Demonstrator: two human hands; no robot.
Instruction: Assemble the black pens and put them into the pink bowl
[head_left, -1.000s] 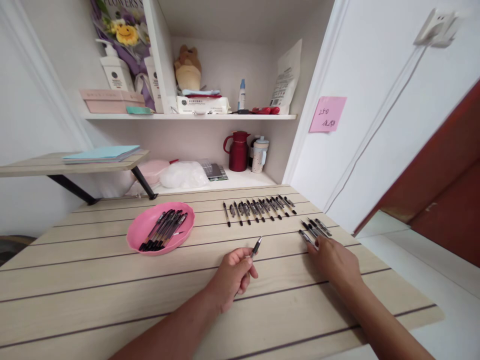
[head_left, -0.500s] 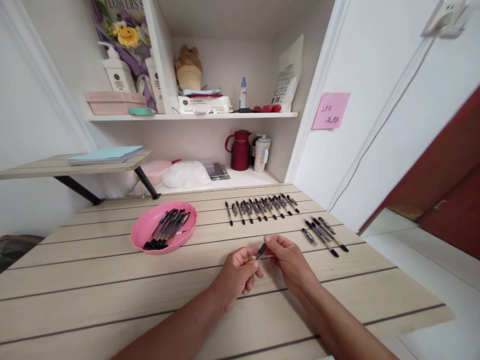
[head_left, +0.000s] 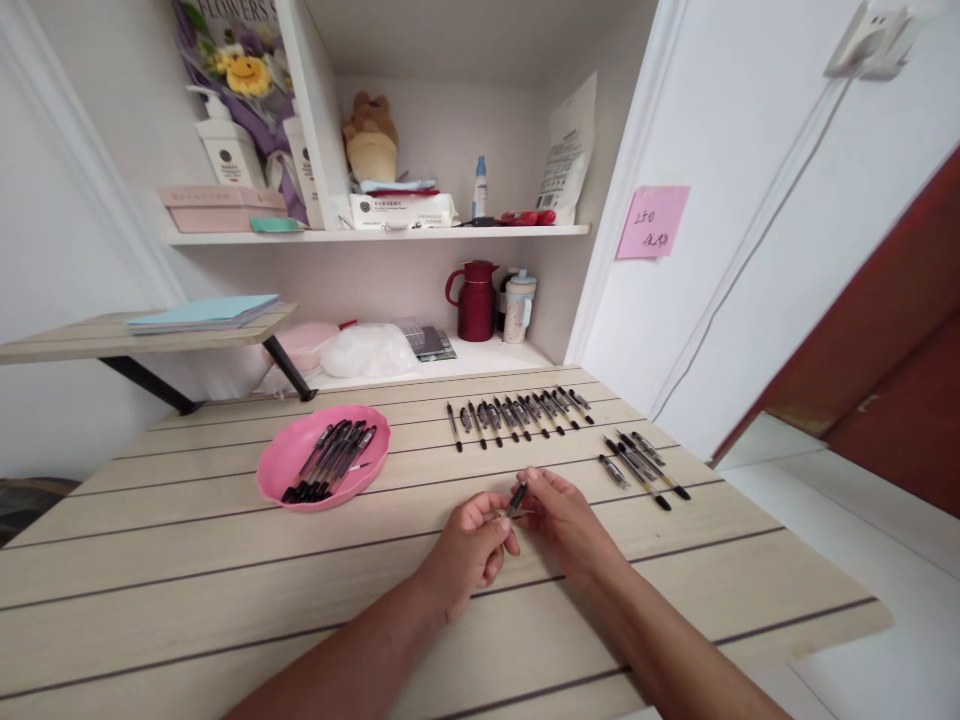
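My left hand point(head_left: 469, 545) is closed around the lower part of a black pen point(head_left: 516, 497) held just above the wooden table point(head_left: 187, 590). My right hand point(head_left: 566, 520) pinches the pen's upper end with its fingertips. A pink dish point(head_left: 279, 460) with several black pens in it sits to the left. A row of pen parts point(head_left: 517, 415) lies across the table beyond my hands. A smaller group of pens and parts point(head_left: 641, 465) lies to the right.
A raised wooden shelf point(head_left: 112, 330) with a teal notebook stands at the left. In the alcove behind are a red jug point(head_left: 476, 300), a cup, a plastic bag and an upper shelf of bottles and boxes. A pink sticky note point(head_left: 651, 222) hangs on the wall.
My right hand left the group of pens at the right and came to the pen in my left hand. It now pinches the pen's upper end.
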